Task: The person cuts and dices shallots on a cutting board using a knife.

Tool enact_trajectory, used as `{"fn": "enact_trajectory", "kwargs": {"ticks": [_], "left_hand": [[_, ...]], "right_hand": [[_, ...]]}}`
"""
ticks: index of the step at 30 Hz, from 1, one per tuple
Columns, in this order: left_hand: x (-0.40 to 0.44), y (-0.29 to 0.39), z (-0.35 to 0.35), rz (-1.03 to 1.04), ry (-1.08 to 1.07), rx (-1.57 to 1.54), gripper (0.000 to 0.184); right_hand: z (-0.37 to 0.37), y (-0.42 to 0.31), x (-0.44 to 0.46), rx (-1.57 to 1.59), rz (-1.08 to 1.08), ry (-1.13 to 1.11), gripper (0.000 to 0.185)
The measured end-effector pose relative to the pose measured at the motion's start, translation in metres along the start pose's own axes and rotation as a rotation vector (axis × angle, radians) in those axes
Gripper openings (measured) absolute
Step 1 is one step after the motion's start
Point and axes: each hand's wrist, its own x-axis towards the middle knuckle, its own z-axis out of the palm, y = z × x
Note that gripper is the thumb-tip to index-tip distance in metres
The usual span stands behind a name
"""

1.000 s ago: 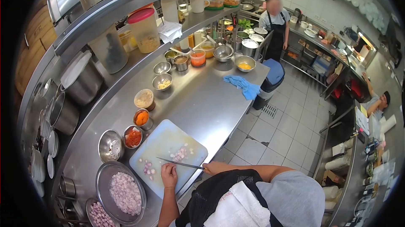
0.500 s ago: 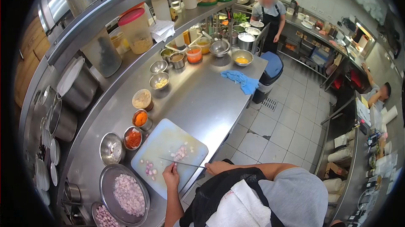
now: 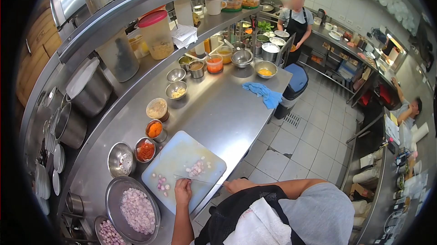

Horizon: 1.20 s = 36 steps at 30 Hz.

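Observation:
A white cutting board (image 3: 180,147) lies on the steel counter with whole peeled shallots (image 3: 162,184) on its left part and cut pieces of shallot (image 3: 196,168) near its middle. My right hand (image 3: 238,185) grips the handle of a knife (image 3: 202,181), whose blade reaches left across the board. Bent over the board, my left hand (image 3: 183,192) has its fingers closed at the blade around a shallot, mostly hidden under the fingertips. Left of the board, a large steel bowl (image 3: 112,202) holds many peeled shallots (image 3: 139,211).
Steel bowls (image 3: 119,154), a cup of orange food (image 3: 154,129) and shredded red food (image 3: 145,151) line the board's left side. A blue cloth (image 3: 263,94) lies at the counter's far corner. A co-worker (image 3: 295,24) stands beyond; another person (image 3: 405,111) is at right.
The knife blade has come down lower and flatter by my left fingers. My left hand has shifted slightly left and down. The far co-worker's hands have come up in front of the body.

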Motion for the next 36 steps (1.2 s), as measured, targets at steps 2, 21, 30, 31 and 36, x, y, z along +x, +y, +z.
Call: {"fn": "enact_trajectory", "kwargs": {"ticks": [2, 21, 30, 31, 36], "left_hand": [[0.001, 0.0, -0.002, 0.049, 0.009, 0.005, 0.009], [-0.006, -0.018, 0.01, 0.143, 0.039, 0.041, 0.02], [-0.006, -0.021, 0.011, 0.166, 0.065, 0.043, 0.023], [-0.006, -0.02, 0.01, 0.163, 0.064, 0.041, 0.023], [-0.007, -0.02, 0.009, 0.157, 0.069, 0.055, 0.021]], "right_hand": [[0.016, 0.008, 0.013, 0.017, 0.013, 0.003, 0.03], [0.001, -0.004, 0.014, 0.013, 0.059, -0.019, 0.032], [0.018, 0.011, 0.022, 0.021, 0.016, 0.023, 0.025], [0.024, 0.016, 0.028, 0.029, 0.01, 0.02, 0.026], [0.025, 0.009, 0.032, 0.041, -0.098, 0.109, 0.028]]}}
